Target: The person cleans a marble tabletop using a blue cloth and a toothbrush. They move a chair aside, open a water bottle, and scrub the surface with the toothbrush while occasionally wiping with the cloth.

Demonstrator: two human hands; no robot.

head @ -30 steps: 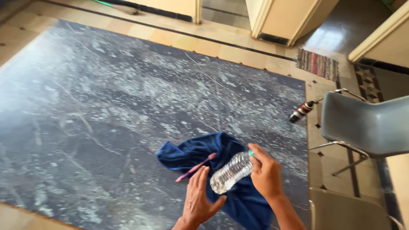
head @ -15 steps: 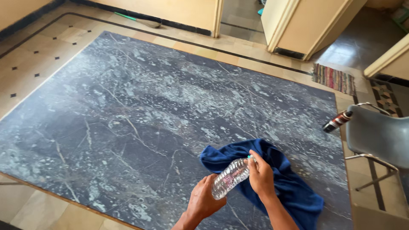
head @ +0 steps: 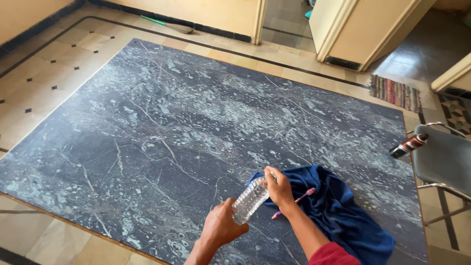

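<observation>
A clear plastic bottle (head: 249, 201) lies tilted between both hands above the dark marble tabletop (head: 196, 127). My left hand (head: 222, 225) grips its base. My right hand (head: 278, 187) closes over its top end, where the cap is hidden. Just right of the hands, a dark blue cloth (head: 343, 211) lies crumpled on the marble with a pink toothbrush (head: 294, 202) resting on it.
A grey chair (head: 444, 162) stands at the table's right edge, and a small red and black can (head: 408, 145) lies beside it. Beyond the table are a tiled floor, a striped mat (head: 395, 92), cream doors and a green-handled broom (head: 171, 24).
The view has swung left, showing more of the tabletop. Both hands keep hold of the bottle, which has shifted off the cloth toward the left; the toothbrush now lies on the cloth.
</observation>
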